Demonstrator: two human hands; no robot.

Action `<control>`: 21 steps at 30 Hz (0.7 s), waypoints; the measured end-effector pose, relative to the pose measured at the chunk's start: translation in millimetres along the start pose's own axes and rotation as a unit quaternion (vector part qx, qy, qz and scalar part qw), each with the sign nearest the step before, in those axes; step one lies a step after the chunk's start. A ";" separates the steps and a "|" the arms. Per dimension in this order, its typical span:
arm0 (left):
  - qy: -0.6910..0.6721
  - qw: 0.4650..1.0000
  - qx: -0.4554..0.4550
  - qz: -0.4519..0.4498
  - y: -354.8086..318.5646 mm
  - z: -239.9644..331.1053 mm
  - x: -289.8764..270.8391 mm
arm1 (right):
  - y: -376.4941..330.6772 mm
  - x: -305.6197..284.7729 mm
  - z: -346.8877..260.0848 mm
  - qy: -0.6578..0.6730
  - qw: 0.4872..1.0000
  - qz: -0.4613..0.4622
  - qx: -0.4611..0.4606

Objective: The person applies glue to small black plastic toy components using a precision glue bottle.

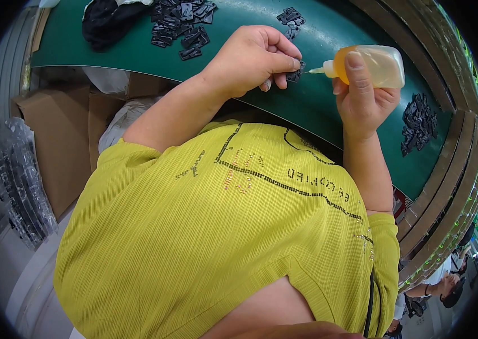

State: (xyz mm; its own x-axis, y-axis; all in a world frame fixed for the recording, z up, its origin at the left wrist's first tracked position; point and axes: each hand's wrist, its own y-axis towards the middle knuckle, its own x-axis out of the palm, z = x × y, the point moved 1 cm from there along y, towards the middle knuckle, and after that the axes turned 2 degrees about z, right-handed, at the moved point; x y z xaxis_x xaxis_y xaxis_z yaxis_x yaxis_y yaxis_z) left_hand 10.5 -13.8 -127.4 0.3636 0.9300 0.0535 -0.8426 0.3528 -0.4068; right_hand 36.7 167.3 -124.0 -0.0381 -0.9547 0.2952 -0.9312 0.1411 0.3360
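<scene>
My left hand (250,61) is closed, pinching a small flat black plastic part (293,75) between thumb and fingers above the front of the green table. In my right hand (365,104) is a clear squeeze bottle (385,63) with a thin needle tip, tilted onto its side. Yellowish liquid shows inside it. The needle tip points left and ends right at the black part; whether it touches I cannot tell. Just beyond, a short row of similar black parts (291,18) lies on the table.
The green table (244,14) holds a heap of black parts (179,20), a black cloth (111,24) and another black heap (420,123). Cardboard stacks (439,169) border the right. A cardboard box (58,147) and a plastic-wrapped bundle (24,181) stand left. Another person (445,287) is at lower right.
</scene>
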 end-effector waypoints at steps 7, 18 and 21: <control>-0.004 1.000 0.002 0.004 0.0 0.2 0.3 | -4.7 6.0 2.2 -0.045 0.998 -0.039 0.007; 0.005 1.000 0.009 0.009 -1.4 -1.1 1.6 | -6.4 3.0 5.7 -0.072 0.996 -0.057 -0.004; 0.009 1.000 0.010 0.012 -1.7 -0.6 2.0 | -6.8 3.3 6.2 -0.082 0.995 -0.052 0.000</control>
State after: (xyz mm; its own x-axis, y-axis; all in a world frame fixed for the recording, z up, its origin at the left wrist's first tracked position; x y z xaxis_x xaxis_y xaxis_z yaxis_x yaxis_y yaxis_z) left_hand 12.8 -12.6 -127.1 0.3498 0.9364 0.0264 -0.8592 0.3319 -0.3894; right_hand 40.7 161.5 -130.9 0.0003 -0.9941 0.1089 -0.9329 0.0390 0.3581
